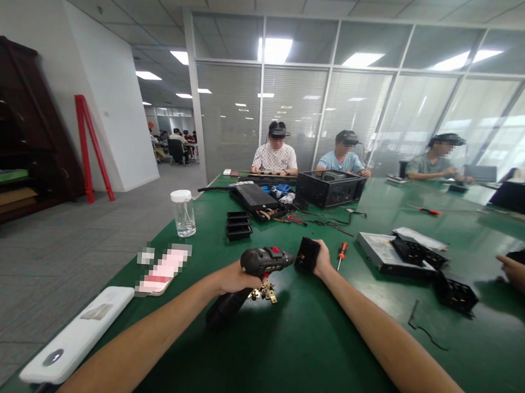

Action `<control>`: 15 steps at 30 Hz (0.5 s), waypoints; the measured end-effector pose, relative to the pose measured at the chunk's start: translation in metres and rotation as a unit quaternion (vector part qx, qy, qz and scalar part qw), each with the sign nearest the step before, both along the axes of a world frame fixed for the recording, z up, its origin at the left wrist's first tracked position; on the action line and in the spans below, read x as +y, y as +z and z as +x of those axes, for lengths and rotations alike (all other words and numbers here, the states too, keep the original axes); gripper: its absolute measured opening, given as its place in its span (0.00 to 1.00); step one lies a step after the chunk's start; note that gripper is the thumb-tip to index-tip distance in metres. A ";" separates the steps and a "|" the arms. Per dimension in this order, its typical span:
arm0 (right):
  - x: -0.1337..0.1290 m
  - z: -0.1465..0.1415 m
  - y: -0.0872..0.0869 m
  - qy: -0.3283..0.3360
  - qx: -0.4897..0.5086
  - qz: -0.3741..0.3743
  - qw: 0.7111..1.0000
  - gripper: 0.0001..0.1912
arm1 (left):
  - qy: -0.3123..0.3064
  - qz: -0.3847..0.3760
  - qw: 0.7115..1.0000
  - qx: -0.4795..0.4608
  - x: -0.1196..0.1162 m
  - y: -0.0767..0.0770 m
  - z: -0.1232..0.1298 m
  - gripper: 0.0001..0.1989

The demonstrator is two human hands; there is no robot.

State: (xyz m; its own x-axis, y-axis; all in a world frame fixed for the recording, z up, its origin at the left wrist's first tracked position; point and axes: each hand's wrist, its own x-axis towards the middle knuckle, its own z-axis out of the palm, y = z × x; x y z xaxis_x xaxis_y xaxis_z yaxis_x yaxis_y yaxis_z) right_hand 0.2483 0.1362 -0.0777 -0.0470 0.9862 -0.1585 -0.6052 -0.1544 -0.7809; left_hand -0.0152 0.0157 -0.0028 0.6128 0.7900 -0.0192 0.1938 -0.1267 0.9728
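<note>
My left hand [236,279] is wrapped round the grip of a black cordless drill [264,258], whose nose points right. Its battery end [226,309] hangs low over the green table. In my right hand [324,261] is a small black plastic box [306,254], held up in front of the drill's tip. Whether the bit touches the box I cannot tell. Below the drill lies a small heap of brass-coloured metal pieces [264,292]. A screwdriver [342,251] with an orange and black handle rests just right of my right hand.
Stacked black trays [238,226] and a clear jar [183,214] stand to the left, near a phone [166,270] and a white device [81,333]. Black housings [455,292] and a metal case [376,254] lie right. Another person's hand [524,274] reaches in there. Several people sit opposite.
</note>
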 end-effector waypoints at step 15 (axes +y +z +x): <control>-0.002 -0.001 0.000 -0.005 0.011 0.025 1.000 0.10 | 0.005 0.003 1.000 0.000 0.001 -0.002 0.000 0.08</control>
State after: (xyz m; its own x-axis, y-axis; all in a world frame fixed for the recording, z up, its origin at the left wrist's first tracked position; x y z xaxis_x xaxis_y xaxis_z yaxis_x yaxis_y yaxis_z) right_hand 0.2471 0.1337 -0.0780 -0.0410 0.9933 -0.1084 -0.6236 -0.1102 -0.7739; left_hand -0.0151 0.0162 -0.0044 0.6055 0.7957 -0.0134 0.1942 -0.1315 0.9721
